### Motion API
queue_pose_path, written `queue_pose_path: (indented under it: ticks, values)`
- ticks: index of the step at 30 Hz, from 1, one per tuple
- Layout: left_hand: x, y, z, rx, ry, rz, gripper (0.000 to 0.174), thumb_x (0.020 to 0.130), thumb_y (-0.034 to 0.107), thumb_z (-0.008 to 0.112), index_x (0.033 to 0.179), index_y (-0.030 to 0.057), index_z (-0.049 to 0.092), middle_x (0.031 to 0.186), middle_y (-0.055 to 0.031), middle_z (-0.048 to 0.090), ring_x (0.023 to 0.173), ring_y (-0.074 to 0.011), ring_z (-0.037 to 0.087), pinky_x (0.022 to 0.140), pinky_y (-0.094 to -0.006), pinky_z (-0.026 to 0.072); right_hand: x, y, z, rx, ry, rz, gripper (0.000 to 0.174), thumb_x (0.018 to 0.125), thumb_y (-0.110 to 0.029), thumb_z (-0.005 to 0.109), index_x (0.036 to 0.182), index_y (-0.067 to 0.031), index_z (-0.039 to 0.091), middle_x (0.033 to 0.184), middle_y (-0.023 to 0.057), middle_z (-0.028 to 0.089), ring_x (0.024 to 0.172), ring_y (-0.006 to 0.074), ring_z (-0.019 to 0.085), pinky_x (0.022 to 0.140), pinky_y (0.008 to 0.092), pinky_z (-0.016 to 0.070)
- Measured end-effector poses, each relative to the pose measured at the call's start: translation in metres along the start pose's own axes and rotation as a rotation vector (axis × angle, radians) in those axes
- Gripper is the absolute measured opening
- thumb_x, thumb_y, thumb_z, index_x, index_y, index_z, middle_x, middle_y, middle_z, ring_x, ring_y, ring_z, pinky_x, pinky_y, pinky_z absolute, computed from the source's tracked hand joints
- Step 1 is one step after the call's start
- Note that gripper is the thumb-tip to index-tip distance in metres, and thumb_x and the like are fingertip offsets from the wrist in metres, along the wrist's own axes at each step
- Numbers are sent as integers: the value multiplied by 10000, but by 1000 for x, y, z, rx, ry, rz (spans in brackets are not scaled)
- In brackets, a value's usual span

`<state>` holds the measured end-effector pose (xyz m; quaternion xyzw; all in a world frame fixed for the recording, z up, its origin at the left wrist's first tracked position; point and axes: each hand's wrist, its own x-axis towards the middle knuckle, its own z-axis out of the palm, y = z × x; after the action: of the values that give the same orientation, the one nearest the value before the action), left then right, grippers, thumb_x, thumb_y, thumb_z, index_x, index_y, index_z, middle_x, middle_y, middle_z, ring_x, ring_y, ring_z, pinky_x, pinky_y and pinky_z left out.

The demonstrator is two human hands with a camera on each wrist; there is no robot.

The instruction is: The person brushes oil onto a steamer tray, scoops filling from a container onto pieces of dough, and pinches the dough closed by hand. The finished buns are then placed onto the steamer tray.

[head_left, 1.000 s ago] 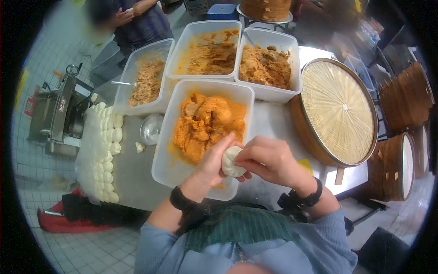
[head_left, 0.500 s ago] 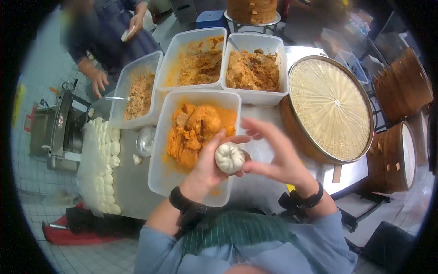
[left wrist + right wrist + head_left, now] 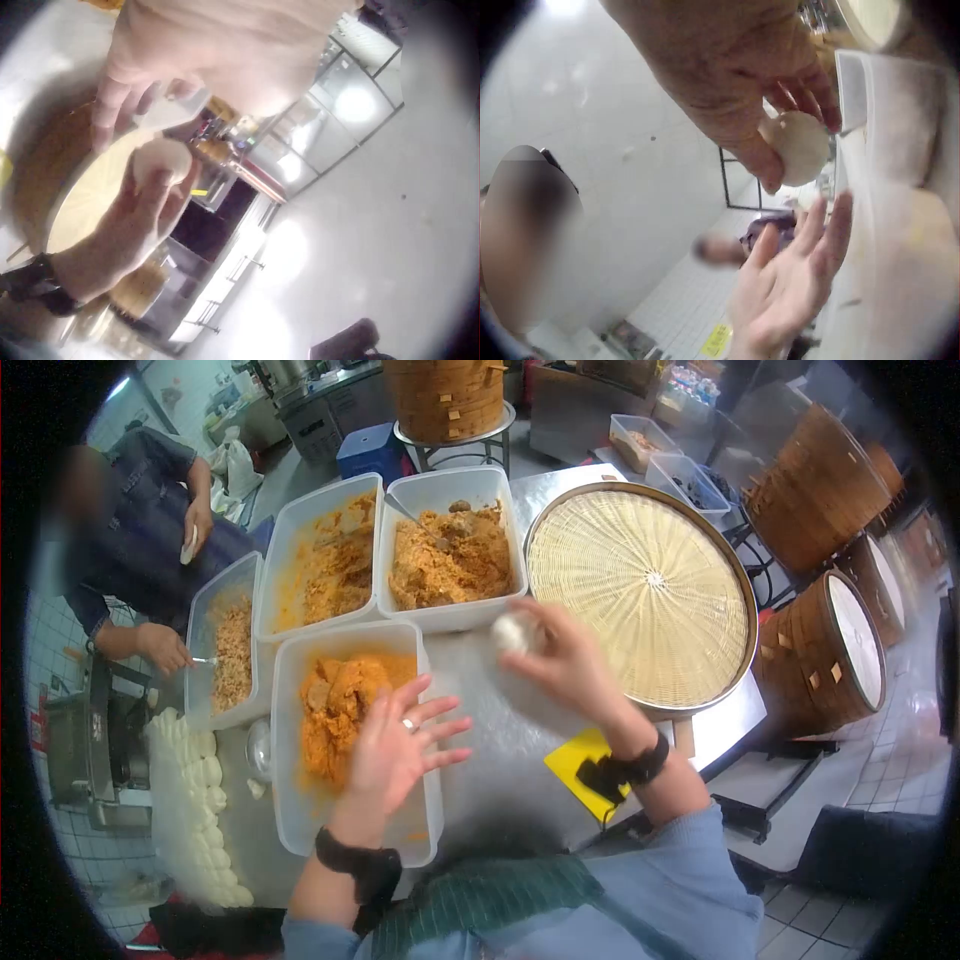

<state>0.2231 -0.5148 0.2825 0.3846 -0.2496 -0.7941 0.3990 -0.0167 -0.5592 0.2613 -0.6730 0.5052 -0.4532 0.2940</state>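
A round white filled bun (image 3: 512, 632) is held between the fingers and thumb of my right hand (image 3: 575, 665), above the table beside the woven lid (image 3: 610, 570) of a bamboo steamer. The bun's smooth pale side (image 3: 802, 148) shows in the right wrist view. My left hand (image 3: 392, 745), fingers spread and nothing in it, hovers over the right edge of a plastic tub (image 3: 432, 800) of orange filling (image 3: 335, 705). In the left wrist view the bun (image 3: 163, 160) appears beyond my left hand (image 3: 210, 52).
Three more filling tubs (image 3: 455, 622) stand behind. Rows of dough pieces (image 3: 205, 800) lie under plastic at the left, near a small bowl (image 3: 258, 748). A yellow card (image 3: 580, 765) is at the front edge. Another person (image 3: 150, 530) stands far left; steamers (image 3: 825, 650) stand right.
My right hand pinched the bun's top, opened beside it, then took it from my left palm and carried it toward the steamer. My left hand is now empty. The view has swung right.
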Motion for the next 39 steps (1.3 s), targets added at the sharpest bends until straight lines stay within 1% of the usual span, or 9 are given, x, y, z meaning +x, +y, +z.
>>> queue_pose_path:
  ticks: [5,13,14,16,17,22,25,31,39]
  values:
    - [-35,14,-33,-7,97,113,610,951,528,333,1309,35,379,1153,-246,544,998,-380,591,838,-477,499,72,86,-26,-381,192,315,468,705,-172,768,1122,-48,598,1116,156,582,965,285,603,837,373,491]
    - [-103,22,-103,-162,481,353,570,958,502,345,1247,22,447,1115,-247,565,1002,-361,595,817,-472,506,107,146,-21,-802,66,270,616,688,-245,753,1212,-13,529,1036,203,624,953,289,616,830,387,494]
    - [-117,20,-114,-181,560,389,570,958,502,345,1247,22,447,1115,-247,565,1002,-361,595,817,-472,506,115,146,-25,-765,-19,388,653,702,-252,748,1245,6,492,947,188,650,857,273,640,765,374,523]
    - [-137,18,-138,-138,638,469,565,954,496,376,1233,11,454,1101,-225,572,986,-338,601,820,-438,499,115,123,-31,-462,-34,481,700,725,-292,734,1268,48,451,1040,259,605,928,310,612,840,409,486]
    - [-150,17,-151,-154,700,505,565,954,496,376,1233,11,454,1101,-225,572,986,-338,601,820,-438,499,110,151,-31,-730,154,130,658,770,-301,710,1290,9,452,1104,268,570,992,314,583,884,404,459]
    - [-186,-3,-232,-95,990,605,446,926,379,509,1176,9,491,1041,-161,590,957,-272,612,833,-359,484,118,69,21,-505,77,-80,510,859,-271,647,1301,-74,484,1178,217,526,1099,305,516,919,400,419]
    - [-189,-25,-295,-148,1022,540,346,898,278,576,1138,36,514,1022,-128,588,925,-226,614,783,-330,496,109,-13,96,-71,-184,-151,494,854,-190,660,1308,-95,490,1219,130,538,1114,225,519,922,365,428]
    - [-206,-40,-393,66,1426,476,337,887,252,577,1131,30,508,973,-82,572,824,-171,592,709,-306,496,62,-161,217,-11,-599,-229,417,841,-191,679,1228,-100,553,1135,95,577,1098,207,542,890,348,457]
    - [-195,19,-489,-167,1400,481,311,847,219,592,1066,4,549,864,-84,592,716,-176,604,575,-307,505,12,-236,400,86,-969,-288,390,829,-196,683,1178,-65,571,1014,120,584,959,210,575,806,326,489]
